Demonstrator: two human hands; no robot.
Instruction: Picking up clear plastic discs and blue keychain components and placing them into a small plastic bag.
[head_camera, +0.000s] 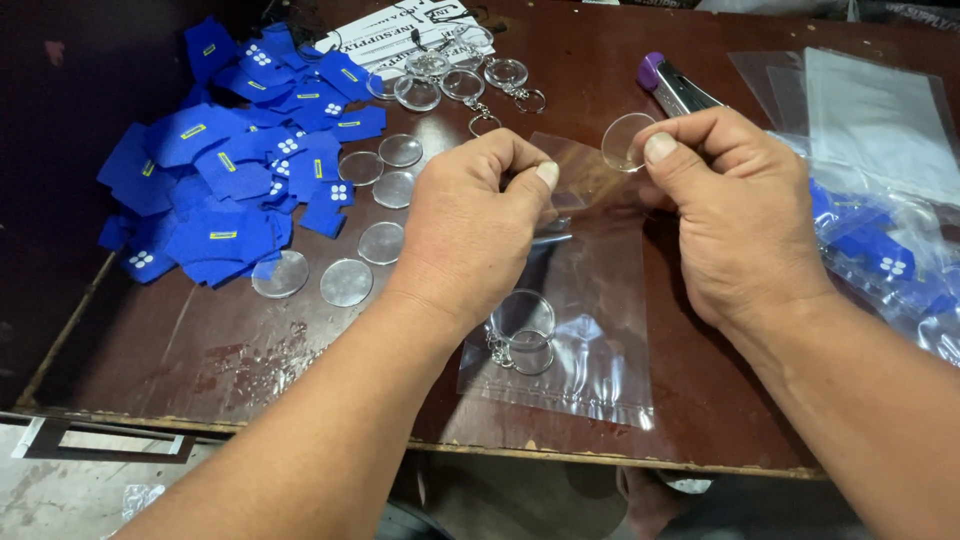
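My left hand (472, 222) pinches the top edge of a clear plastic bag (590, 300) that hangs down over the brown table (250, 350). A clear round keychain piece with a metal ring (522, 332) lies in the bag's lower part. My right hand (735, 205) grips the bag's other top corner and holds a clear round disc (624, 140) between thumb and fingers, just above the bag's mouth.
A heap of small blue cloth tags (235, 160) lies at the left, with several loose clear discs (375, 200) beside it. Clear keychains (470, 80) and a printed sheet sit at the back. A purple-ended tool (668, 85) and a stack of clear bags (880, 120) are at the right.
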